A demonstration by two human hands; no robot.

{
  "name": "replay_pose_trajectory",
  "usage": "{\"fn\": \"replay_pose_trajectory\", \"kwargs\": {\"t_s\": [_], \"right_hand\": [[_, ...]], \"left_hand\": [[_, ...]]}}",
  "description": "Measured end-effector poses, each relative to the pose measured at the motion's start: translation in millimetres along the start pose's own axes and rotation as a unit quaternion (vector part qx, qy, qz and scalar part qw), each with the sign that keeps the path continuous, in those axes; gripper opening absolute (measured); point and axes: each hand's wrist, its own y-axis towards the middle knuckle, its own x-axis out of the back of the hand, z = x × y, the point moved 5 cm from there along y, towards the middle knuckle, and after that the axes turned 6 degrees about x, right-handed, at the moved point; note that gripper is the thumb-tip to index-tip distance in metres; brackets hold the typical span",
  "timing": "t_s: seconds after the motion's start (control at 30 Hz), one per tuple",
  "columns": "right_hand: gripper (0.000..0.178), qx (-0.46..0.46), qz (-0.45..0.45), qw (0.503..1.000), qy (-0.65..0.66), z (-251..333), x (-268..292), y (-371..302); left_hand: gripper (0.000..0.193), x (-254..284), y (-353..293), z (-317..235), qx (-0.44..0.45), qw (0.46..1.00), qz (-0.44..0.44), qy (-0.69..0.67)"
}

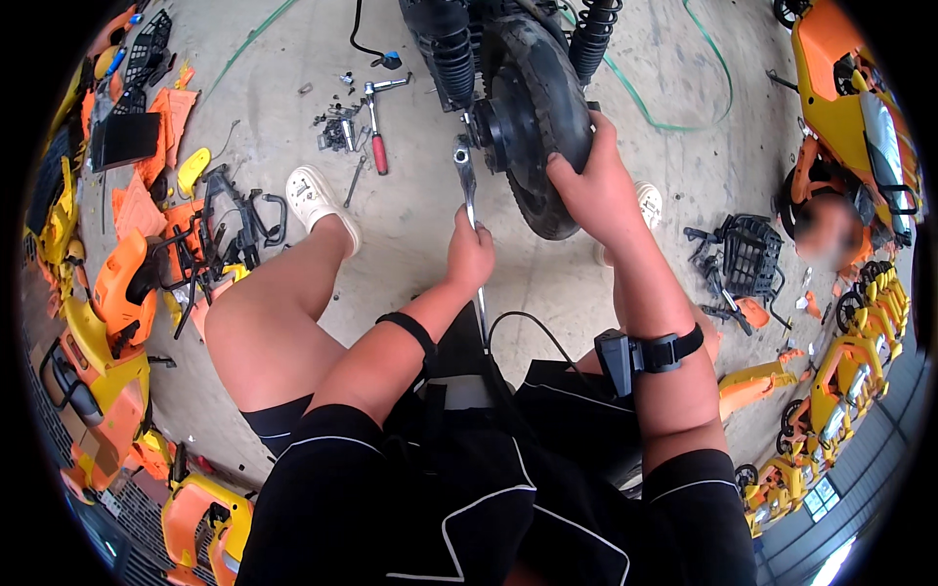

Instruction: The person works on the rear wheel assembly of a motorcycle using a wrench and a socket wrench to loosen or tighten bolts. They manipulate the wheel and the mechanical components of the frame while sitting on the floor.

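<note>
Orange panels (137,210) line the left edge of the floor (396,249); further right lies a red-handled ratchet (378,146). My left grip (471,252) wraps round a long steel wrench (467,181), its head near the wheel hub (505,127). My right grip (596,181) clasps the black tyre (559,98).

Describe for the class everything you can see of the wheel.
The wheel has a thick, black, rubber-looking tyre, dusty in places, around a dark hub. It stands roughly upright between two coil-spring shock absorbers. The right hand grips the tyre's right side; contact with the floor is unclear.
</note>
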Motion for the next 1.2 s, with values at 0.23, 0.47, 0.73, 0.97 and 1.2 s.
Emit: {"fn": "replay_pose_trajectory", "kwargs": {"t_s": [0.23, 0.47, 0.73, 0.97, 1.2], "right_hand": [[0.079, 0.014, -0.019, 1.0, 0.003, -4, -4, 0], [0.083, -0.01, -0.008, 1.0, 0.015, -6, -8, 0], [0.086, -0.005, 0.019, 0.999, 0.035, -9, -5, 9], [0.087, 0.046, -0.012, 0.998, 0.031, -14, -11, 13], [0.037, 0.008, 0.023, 0.995, -0.093, 65, -18, -35]], "left_hand": [[0.044, -16, 18, 20, -0.067, 0.995, -0.066, 0.015], [0.045, -28, 24, 25, -0.023, 0.994, -0.089, -0.053], [0.038, -31, 22, 43, 0.144, 0.978, 0.08, -0.13], [0.025, -41, 1, 65, 0.124, 0.989, 0.03, -0.07], [0.027, -36, -1, 63, 0.139, 0.989, 0.017, -0.045]]}}
